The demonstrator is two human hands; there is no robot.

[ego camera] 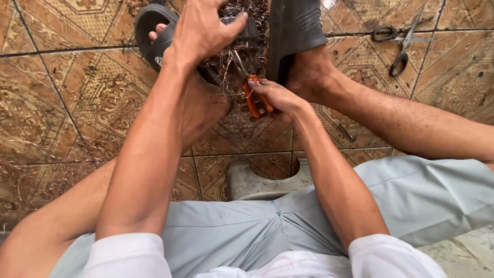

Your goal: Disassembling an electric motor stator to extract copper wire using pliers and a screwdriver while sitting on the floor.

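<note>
1. Mostly hidden under the left hand (pixel 203 31): a tangled bundle of thin coppery wire (pixel 242 56), gripped from above, edges hard to make out.
2. Clenched in the right hand (pixel 278 98): orange-handled metal pliers (pixel 252 92), long axis pointing up-left toward the left hand, jaws buried in wire.

Wire tangle (pixel 242 56) between sandalled feet – pliers (pixel 256 95) just below it; scissors (pixel 404 41) on floor far right (well apart).

Orange-handled pliers (pixel 256 98); black sandals (pixel 293 31); brown patterned floor tiles (pixel 62 87); black-handled scissors (pixel 400 38); pale grey-blue shorts (pixel 422 195).
</note>
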